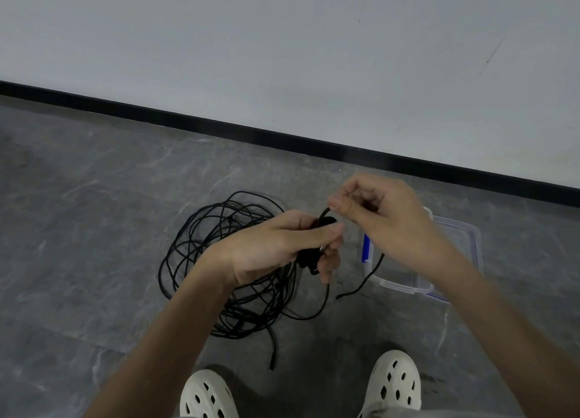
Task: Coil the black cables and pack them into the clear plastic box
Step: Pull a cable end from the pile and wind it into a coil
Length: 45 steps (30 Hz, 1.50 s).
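My left hand (282,245) grips a small tight coil of black cable (314,254), thumb pressed across its top. My right hand (383,219) pinches the same cable's strand where it arcs up out of the coil. A loose end of that cable (364,282) hangs below my right hand. On the floor beneath my left hand lies a large loose tangle of black cables (219,260), one plug end trailing toward my feet. The clear plastic box (464,245) with blue clips sits on the floor at the right, partly hidden by my right wrist.
Grey stone-look floor (94,213) spreads to the left. A white wall with a black skirting board (282,136) runs behind. My two feet in white perforated clogs (395,383) stand at the bottom edge.
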{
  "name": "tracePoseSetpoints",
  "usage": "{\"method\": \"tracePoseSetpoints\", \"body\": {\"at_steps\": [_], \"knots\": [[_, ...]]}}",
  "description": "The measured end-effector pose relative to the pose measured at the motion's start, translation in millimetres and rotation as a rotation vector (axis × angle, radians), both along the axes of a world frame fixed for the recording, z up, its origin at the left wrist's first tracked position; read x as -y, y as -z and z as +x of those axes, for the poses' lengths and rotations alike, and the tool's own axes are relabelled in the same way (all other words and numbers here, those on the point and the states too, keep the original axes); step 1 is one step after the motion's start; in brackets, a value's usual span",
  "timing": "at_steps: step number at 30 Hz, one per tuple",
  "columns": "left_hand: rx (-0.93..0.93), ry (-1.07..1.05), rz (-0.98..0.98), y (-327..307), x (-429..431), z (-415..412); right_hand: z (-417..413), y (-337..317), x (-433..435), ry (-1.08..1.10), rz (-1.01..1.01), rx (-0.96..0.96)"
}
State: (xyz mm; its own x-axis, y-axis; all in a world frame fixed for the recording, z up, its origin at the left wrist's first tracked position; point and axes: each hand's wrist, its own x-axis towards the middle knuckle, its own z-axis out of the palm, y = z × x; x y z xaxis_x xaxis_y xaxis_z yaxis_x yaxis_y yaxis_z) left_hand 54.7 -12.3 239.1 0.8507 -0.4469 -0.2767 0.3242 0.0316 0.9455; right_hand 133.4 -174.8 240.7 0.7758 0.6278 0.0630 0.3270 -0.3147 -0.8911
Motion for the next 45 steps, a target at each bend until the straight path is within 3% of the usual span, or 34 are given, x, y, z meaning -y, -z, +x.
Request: {"method": "tracePoseSetpoints", "body": {"at_steps": [11,23,33,41,45], "knots": [[-0.057,-0.121,-0.345,-3,-3,2,11,8,5,-0.023,-0.054,-0.108],[-0.078,-0.342,-0.67,-3,-7,5,-7,4,-10,-0.14,-0.093,-0.465],[0.037,-0.569,-0.616,0,-6,8,-21,2,-13,-0.33,-0.285,-0.403],[0.226,-0.72,-0.179,6,4,12,-22,-3,-15,-0.319,-0.334,-0.354],[0.299,-0.745,-0.058,12,6,13,-20,-2,-14,-0.324,-0.323,-0.418]]}}
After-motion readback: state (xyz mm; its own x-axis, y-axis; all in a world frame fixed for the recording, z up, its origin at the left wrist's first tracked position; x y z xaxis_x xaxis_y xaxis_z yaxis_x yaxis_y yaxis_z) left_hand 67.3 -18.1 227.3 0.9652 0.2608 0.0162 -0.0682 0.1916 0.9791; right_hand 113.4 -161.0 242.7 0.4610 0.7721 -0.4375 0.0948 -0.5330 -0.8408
